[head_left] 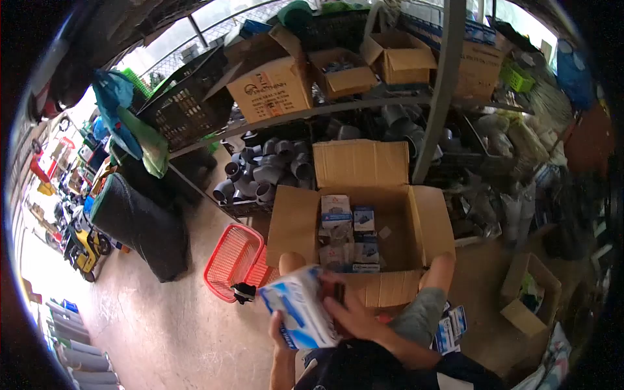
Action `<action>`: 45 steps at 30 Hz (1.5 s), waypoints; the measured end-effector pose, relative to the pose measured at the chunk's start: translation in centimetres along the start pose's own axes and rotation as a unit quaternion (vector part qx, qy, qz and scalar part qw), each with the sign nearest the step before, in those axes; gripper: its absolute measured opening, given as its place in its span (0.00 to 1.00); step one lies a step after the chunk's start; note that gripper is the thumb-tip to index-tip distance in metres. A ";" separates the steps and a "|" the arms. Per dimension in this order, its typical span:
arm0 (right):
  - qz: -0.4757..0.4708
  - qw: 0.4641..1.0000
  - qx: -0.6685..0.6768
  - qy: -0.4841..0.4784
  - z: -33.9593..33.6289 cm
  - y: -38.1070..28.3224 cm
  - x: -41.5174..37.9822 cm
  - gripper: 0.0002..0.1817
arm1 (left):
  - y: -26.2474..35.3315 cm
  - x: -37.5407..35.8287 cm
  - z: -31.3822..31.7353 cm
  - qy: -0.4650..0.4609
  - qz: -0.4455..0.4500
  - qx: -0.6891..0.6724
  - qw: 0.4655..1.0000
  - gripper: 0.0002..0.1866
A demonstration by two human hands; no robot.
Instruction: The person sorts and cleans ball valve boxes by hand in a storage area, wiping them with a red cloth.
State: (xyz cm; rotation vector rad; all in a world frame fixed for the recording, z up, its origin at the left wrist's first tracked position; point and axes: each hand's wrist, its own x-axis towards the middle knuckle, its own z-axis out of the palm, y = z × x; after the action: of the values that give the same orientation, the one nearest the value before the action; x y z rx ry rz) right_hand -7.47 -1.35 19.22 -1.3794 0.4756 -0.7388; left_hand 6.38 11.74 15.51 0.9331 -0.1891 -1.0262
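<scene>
A blue-and-white product box [296, 309] is held up in front of my body, tilted. My left hand [278, 335] is closed round its lower left side. My right hand [354, 315] is at the box's right side, its fingers bent round a small dark object [338, 292] that I cannot name; motion blurs this area. Just beyond stands a large open cardboard carton [396, 286] between my knees, flaps spread. Inside it, on the left, are several small product boxes [336, 211], some in clear plastic.
A red plastic basket [235, 260] stands left of the carton. More blue-and-white boxes [450, 328] lie on the floor by my right leg. Grey pipe fittings [266, 169] fill a crate behind. A metal shelf post [442, 91] rises at the back. A small carton [530, 296] is at right.
</scene>
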 end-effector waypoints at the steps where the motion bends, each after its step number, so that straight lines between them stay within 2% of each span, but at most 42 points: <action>1: -0.016 0.998 0.015 0.050 -0.6 -0.1 0.3 0.30 | -0.8 -0.2 -1.3 -0.027 -0.034 0.047 0.998 0.36; 3: 0.008 0.981 0.133 0.139 -1.5 -2.1 0.9 0.28 | -1.2 -0.8 -0.7 -0.055 -0.099 0.133 0.985 0.34; 4: 0.015 0.962 0.195 0.190 -1.8 -2.7 0.8 0.27 | -1.4 -0.8 0.1 -0.043 -0.082 0.125 0.988 0.32; 5: -0.006 0.975 0.132 0.177 -2.2 -2.5 0.4 0.26 | -1.7 -0.8 0.9 -0.032 -0.064 0.118 0.990 0.31; 6: -0.028 0.983 0.067 0.166 -2.8 -2.3 -0.1 0.26 | -1.8 -0.2 1.9 -0.062 -0.029 0.087 0.994 0.31; 8: -0.037 0.989 -0.023 0.144 -3.4 -1.7 -1.7 0.25 | -4.1 1.7 0.5 -0.012 0.053 0.001 0.999 0.34; 9: 0.024 0.992 -0.011 0.123 -3.7 -1.4 -2.7 0.26 | -4.7 2.8 -0.5 -0.062 0.210 0.169 0.961 0.38; 10: 0.086 0.991 0.004 0.099 -4.1 -1.1 -4.0 0.27 | -5.4 3.9 -1.5 -0.061 0.375 0.306 0.873 0.42; 12: 0.176 0.981 0.049 0.066 -5.9 1.5 -6.3 0.37 | -2.8 3.9 1.4 -0.100 0.152 0.140 0.973 0.42; 13: 0.221 0.971 0.069 0.050 -6.9 2.7 -7.5 0.42 | -1.6 3.9 3.0 -0.085 0.042 0.053 0.994 0.42; 15: 0.282 0.946 0.153 0.044 -8.4 6.8 -9.7 0.48 | -1.1 4.1 2.8 -0.085 0.042 0.056 0.994 0.41; 18: 0.221 0.965 0.116 0.077 -10.3 5.4 -11.7 0.50 | -0.8 4.3 1.7 -0.117 -0.030 0.147 0.982 0.42; 20: 0.177 0.980 0.063 0.057 -12.1 1.7 -12.8 0.48 | -1.6 4.7 1.8 -0.157 -0.096 0.221 0.958 0.43; 23: 0.108 0.988 0.027 0.109 -12.4 0.8 -15.6 0.37 | -4.3 5.1 3.2 -0.245 -0.207 0.293 0.901 0.45; 24: 0.136 0.983 0.080 0.095 -13.4 0.1 -16.9 0.41 | -5.2 5.5 3.8 -0.278 -0.233 0.310 0.879 0.46; 25: 0.135 0.979 0.070 0.135 -13.6 0.4 -18.0 0.42 | -6.2 5.8 4.6 -0.313 -0.257 0.328 0.853 0.46; 28: 0.160 0.960 0.063 0.220 -13.4 3.0 -21.5 0.46 | -9.1 4.7 8.0 -0.398 -0.280 0.384 0.784 0.48; 30: 0.190 0.943 0.065 0.265 -14.0 1.8 -24.3 0.47 | -10.0 1.0 12.8 -0.393 -0.249 0.490 0.737 0.49; 31: 0.208 0.933 0.063 0.287 -14.6 1.4 -26.0 0.47 | -11.0 0.1 14.0 -0.427 -0.229 0.519 0.704 0.48; 33: 0.213 0.904 0.093 0.360 -14.6 2.2 -29.0 0.48 | -13.1 -1.6 16.4 -0.520 -0.166 0.559 0.624 0.45; 34: 0.225 0.869 0.001 0.440 -14.1 3.5 -30.9 0.43 | -13.5 -2.1 16.9 -0.550 -0.152 0.566 0.595 0.44; 35: 0.260 0.856 0.032 0.445 -14.6 3.6 -33.0 0.42 | -14.0 -2.6 17.4 -0.578 -0.136 0.572 0.566 0.42; 36: 0.196 0.836 0.084 0.506 -14.6 4.9 -34.6 0.40 | -14.1 -2.9 17.8 -0.577 -0.150 0.580 0.555 0.40; 37: 0.185 0.794 0.140 0.561 -14.5 5.5 -36.6 0.40 | -14.2 -3.0 18.0 -0.576 -0.163 0.589 0.543 0.38; 38: 0.255 0.748 0.142 0.596 -14.5 7.7 -39.3 0.38 | -14.4 -2.2 16.9 -0.533 -0.168 0.616 0.554 0.33; 39: 0.295 0.692 0.170 0.636 -14.6 6.8 -40.5 0.38 | -14.4 -1.0 15.4 -0.522 -0.142 0.653 0.530 0.31; 41: 0.258 0.596 0.012 0.760 -13.9 10.5 -42.9 0.38 | -14.1 1.0 13.0 -0.493 -0.088 0.723 0.477 0.28; 42: 0.358 0.548 -0.026 0.756 -13.7 11.3 -44.1 0.39 | -14.0 1.0 12.9 -0.488 -0.035 0.715 0.499 0.25; 43: 0.451 0.492 -0.063 0.742 -13.3 12.5 -45.6 0.40 | -13.6 1.2 12.5 -0.478 -0.030 0.728 0.491 0.25; 45: 0.516 0.443 -0.044 0.732 -11.3 20.1 -50.7 0.44 | -12.7 2.3 11.0 -0.457 -0.016 0.750 0.477 0.25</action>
State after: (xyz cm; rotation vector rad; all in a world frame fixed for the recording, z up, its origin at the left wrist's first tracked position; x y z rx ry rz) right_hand -46.67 27.29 -8.07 0.1270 2.4715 -0.6240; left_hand -6.55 1.20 12.27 1.7784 -2.3266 -1.1623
